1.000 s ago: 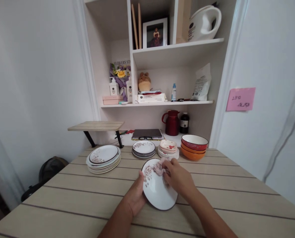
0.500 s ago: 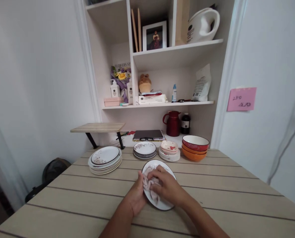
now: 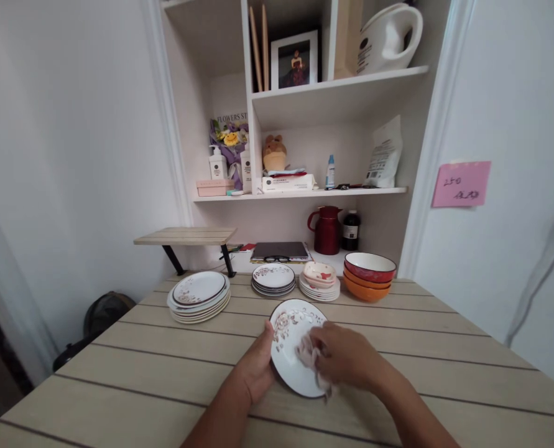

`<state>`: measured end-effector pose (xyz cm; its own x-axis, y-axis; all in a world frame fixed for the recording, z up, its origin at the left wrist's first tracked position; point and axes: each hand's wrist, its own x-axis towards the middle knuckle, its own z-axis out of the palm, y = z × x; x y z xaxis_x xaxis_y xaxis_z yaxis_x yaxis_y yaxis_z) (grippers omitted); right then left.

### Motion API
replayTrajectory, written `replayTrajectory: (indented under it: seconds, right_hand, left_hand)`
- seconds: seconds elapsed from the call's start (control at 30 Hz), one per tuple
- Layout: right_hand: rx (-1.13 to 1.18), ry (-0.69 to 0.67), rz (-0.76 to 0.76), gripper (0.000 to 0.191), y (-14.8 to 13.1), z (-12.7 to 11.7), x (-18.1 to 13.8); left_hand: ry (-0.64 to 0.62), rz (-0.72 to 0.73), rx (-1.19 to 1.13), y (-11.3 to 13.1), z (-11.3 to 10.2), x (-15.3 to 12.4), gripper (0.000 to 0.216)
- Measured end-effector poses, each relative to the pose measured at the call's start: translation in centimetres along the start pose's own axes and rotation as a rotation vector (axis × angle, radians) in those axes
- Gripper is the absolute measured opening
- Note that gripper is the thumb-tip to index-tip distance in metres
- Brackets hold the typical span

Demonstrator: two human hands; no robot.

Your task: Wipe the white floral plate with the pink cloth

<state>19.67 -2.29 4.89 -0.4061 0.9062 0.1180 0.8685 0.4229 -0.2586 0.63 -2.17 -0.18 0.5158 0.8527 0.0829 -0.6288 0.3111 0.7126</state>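
A white plate (image 3: 288, 364) with a dark rim and brown flower pattern is tilted up toward me above the table. My left hand (image 3: 257, 364) grips its left edge, thumb near the rim and the other fingers hidden behind. Bunched in my right hand (image 3: 344, 356) is a pale pinkish cloth (image 3: 308, 353), pressed on the right part of the plate's face. One end of the cloth hangs past the lower right rim. The right hand is slightly blurred, its fingers closed on the cloth.
Along the table (image 3: 165, 373) stand a large plate stack (image 3: 199, 298), a smaller plate stack (image 3: 273, 279), small pink-patterned bowls on saucers (image 3: 319, 283) and nested red and orange bowls (image 3: 369, 277). Behind are a laptop (image 3: 279, 250), a red jug (image 3: 327, 230) and a small raised shelf (image 3: 186, 236).
My right hand has moved with the cloth from the plate's left side to its right side, uncovering the flower pattern. The left hand still holds the plate's left edge.
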Motion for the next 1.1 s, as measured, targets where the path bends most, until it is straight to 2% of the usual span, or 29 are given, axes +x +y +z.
replayTrajectory:
  seconds: [0.1,0.27,0.4,0.5,0.57,0.67,0.77,0.87,0.93,1.1]
  right_hand:
    - [0.075,-0.070,-0.188,0.011,-1.2,0.2,-0.7]
    - [0.318,0.060,-0.264,0.021,-3.9,0.7,0.6]
    - [0.351,0.222,-0.188,0.025,-4.1,1.0,2.2]
    - [0.257,0.363,-0.036,0.026,-2.8,0.9,2.8]
    - [0.180,0.403,0.071,0.026,-1.7,0.7,2.8]
    - [0.062,0.340,0.185,0.024,-0.2,0.4,2.3]
    - [-0.038,0.199,0.211,0.020,0.6,0.3,1.5]
    - [-0.068,0.058,0.093,0.018,0.5,0.6,0.7]
    - [-0.058,0.013,-0.016,0.017,-0.1,1.0,0.2]
    - [0.125,0.078,-0.197,0.025,-2.4,1.9,0.6]
  left_hand:
    - [-0.023,-0.022,-0.016,0.2,0.1,0.0,0.067]
    - [0.006,-0.005,-0.001,0.2,0.2,0.0,0.070]
    - [-0.003,0.023,0.014,-0.1,0.1,0.1,0.071]
    - [-0.013,0.038,0.051,-0.3,0.1,0.1,0.067]
    - [-0.012,0.045,0.078,-0.3,0.1,0.0,0.063]
    - [0.036,0.044,0.095,-0.2,0.2,-0.1,0.058]
    - [0.099,0.030,0.080,-0.1,0.1,-0.2,0.056]
    - [0.125,0.027,0.035,0.0,0.0,-0.2,0.058]
    - [0.127,0.020,0.001,0.1,-0.1,-0.1,0.059]
    - [0.091,0.005,-0.036,0.2,-0.1,0.2,0.060]
